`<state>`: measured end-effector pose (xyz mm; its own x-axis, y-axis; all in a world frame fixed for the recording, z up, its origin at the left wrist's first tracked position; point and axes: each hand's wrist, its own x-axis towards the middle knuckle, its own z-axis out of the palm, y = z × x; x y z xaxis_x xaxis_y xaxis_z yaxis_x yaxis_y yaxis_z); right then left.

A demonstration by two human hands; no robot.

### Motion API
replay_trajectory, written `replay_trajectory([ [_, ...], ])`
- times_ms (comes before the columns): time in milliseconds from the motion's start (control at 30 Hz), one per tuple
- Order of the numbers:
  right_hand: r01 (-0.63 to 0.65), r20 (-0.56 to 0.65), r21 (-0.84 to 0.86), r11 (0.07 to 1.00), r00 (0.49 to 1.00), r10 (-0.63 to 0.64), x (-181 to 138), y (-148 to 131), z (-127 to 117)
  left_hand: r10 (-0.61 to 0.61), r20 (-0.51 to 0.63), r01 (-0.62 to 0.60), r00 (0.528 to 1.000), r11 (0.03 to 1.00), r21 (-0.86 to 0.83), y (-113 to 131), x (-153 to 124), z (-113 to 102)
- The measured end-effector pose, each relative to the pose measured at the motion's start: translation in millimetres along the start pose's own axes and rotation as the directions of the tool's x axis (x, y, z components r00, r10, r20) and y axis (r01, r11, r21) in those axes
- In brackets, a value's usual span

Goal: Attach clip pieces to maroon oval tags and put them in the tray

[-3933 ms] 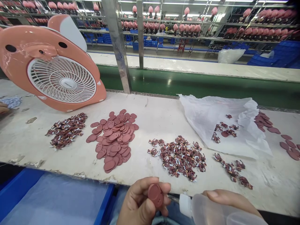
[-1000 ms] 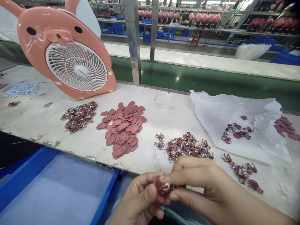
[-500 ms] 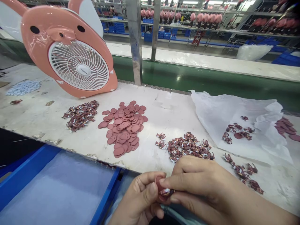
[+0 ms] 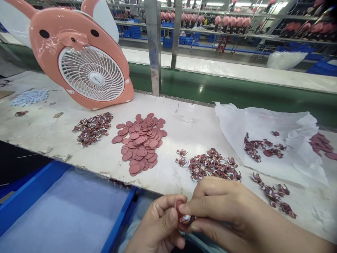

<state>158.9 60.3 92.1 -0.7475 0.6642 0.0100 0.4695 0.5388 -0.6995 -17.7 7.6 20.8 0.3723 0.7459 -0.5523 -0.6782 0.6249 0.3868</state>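
My left hand [image 4: 160, 225] pinches a dark red oval piece [image 4: 179, 206] below the table's front edge. My right hand [image 4: 223, 209] is closed on a small patterned red-and-white piece [image 4: 186, 220] and presses it against that oval. Just beyond my hands lies a heap of the same small patterned pieces [image 4: 210, 164]. A pile of plain red ovals [image 4: 140, 142] sits to the left of it, and another heap of patterned pieces [image 4: 92, 127] lies further left.
A pink animal-shaped fan [image 4: 84, 63] stands at the back left. A white plastic bag [image 4: 271, 140] with a few pieces lies at the right, more ovals [image 4: 321, 144] beyond it. A blue bin [image 4: 60, 211] sits below the table edge. A green conveyor [image 4: 237, 93] runs behind.
Since 3.9 s ago the squeeze bottle has left my right hand, which now holds a small patterned piece against the oval. In the last second the hands barely moved.
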Motion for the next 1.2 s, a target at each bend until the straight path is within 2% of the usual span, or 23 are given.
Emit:
replay_trajectory([
  [200, 0.016, -0.008, -0.002, 1.000, 1.000, -0.016, -1, 1, 1, -0.013, 0.025, 0.014, 1.000, 1.000, -0.003, 1, -1, 4],
  [333, 0.027, -0.002, 0.106, 0.994, 1.000, -0.027, 1, -1, 1, 0.000, 0.026, 0.000, 1.000, 1.000, 0.001, 0, -1, 3],
  [500, 0.053, -0.028, 0.239, 0.970, 0.998, -0.048, -5, -1, 2, 0.008, 0.109, -0.010, 0.994, 1.000, 0.020, -1, -2, 1],
  [667, 0.066, -0.060, 0.195, 0.979, 0.997, -0.055, -5, 2, 1, -0.036, 0.154, 0.039, 0.987, 0.999, -0.022, -7, 6, -2],
  [767, 0.018, -0.021, 0.197, 0.980, 1.000, -0.014, 0, 3, 0, -0.050, 0.183, 0.065, 0.982, 0.995, -0.075, -12, 12, -7],
  [933, -0.094, 0.081, 0.225, 0.970, 0.994, 0.078, 4, 2, -2, -0.090, 0.135, 0.104, 0.987, 0.990, -0.096, -13, 11, -9],
  [1200, -0.158, 0.116, 0.233, 0.960, 0.984, 0.134, 4, -3, -3, -0.115, 0.097, 0.128, 0.989, 0.981, -0.143, -7, 8, -2],
])
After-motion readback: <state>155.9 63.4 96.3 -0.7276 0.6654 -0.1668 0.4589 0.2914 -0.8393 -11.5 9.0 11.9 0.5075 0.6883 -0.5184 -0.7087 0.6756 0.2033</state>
